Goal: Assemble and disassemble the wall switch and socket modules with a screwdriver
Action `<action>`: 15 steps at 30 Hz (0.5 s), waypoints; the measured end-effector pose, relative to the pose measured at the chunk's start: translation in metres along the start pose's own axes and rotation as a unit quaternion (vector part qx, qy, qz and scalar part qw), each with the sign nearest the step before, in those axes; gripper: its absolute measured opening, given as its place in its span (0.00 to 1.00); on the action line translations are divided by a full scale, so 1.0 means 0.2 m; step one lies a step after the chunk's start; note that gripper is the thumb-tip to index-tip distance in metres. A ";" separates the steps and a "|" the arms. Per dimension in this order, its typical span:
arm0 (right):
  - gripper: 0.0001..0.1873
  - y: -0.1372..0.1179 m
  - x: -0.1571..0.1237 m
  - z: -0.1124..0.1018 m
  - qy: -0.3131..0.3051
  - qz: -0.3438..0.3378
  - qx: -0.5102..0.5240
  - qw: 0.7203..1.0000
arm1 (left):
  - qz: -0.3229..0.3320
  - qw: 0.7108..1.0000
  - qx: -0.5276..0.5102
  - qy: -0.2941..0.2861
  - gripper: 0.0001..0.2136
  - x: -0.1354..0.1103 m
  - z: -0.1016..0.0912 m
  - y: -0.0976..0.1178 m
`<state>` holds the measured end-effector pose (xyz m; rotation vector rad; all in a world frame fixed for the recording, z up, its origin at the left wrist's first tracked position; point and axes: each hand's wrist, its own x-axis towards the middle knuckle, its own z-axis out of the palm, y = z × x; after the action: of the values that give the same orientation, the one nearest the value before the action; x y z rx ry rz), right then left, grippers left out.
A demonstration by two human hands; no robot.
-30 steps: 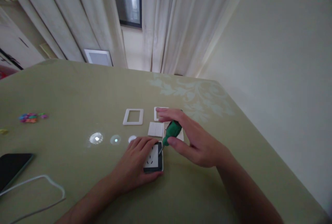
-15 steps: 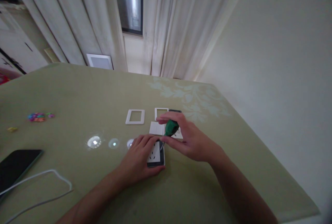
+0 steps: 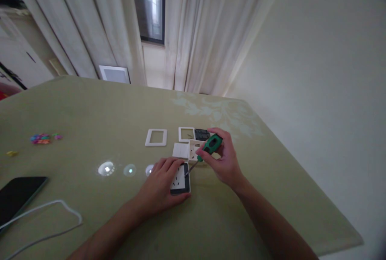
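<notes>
My left hand [image 3: 163,183] grips a wall socket [image 3: 180,181] with a white face and a dark surround, holding it against the table. In my right hand [image 3: 224,157] is a green-handled screwdriver [image 3: 212,143], its fingers closed round the handle. The shaft slants down to the left, and its tip meets the socket's face near the dark right border. Just beyond the socket lie a white switch plate [image 3: 180,150] and a white back box [image 3: 193,151], which my right hand partly covers.
Two white frames lie farther back: one frame [image 3: 156,137] alone, another frame [image 3: 186,134] beside a dark plate [image 3: 201,134]. To the left are colourful small pieces [image 3: 42,138], a black phone [image 3: 21,191] and a white cable [image 3: 60,201]. A wall [image 3: 325,111] borders the right.
My right hand has moved right and tilted the screwdriver lower, so the handle leans away from the socket. More of the back box and dark plate shows. My left hand stays on the socket.
</notes>
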<state>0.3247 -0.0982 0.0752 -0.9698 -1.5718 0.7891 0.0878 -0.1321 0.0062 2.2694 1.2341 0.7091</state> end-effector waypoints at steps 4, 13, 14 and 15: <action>0.54 0.03 -0.04 -0.12 0.016 0.098 0.121 0.988 | 0.005 1.000 -0.022 -0.017 0.37 -0.01 -0.01 0.00; 0.40 0.19 -0.19 -0.32 0.186 0.266 0.217 0.921 | -0.108 0.976 0.151 0.116 0.21 0.08 -0.16 -0.39; 0.40 0.19 -0.19 -0.31 0.181 0.275 0.220 0.918 | -0.116 0.973 0.168 0.108 0.19 0.08 -0.17 -0.42; 0.40 0.19 -0.19 -0.30 0.175 0.283 0.222 0.917 | -0.123 0.972 0.175 0.098 0.17 0.08 -0.17 -0.44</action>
<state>0.3939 -0.1148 0.0372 -1.1545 -0.7468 1.2288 0.0183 -0.0697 -0.0177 2.2956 1.8224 0.6781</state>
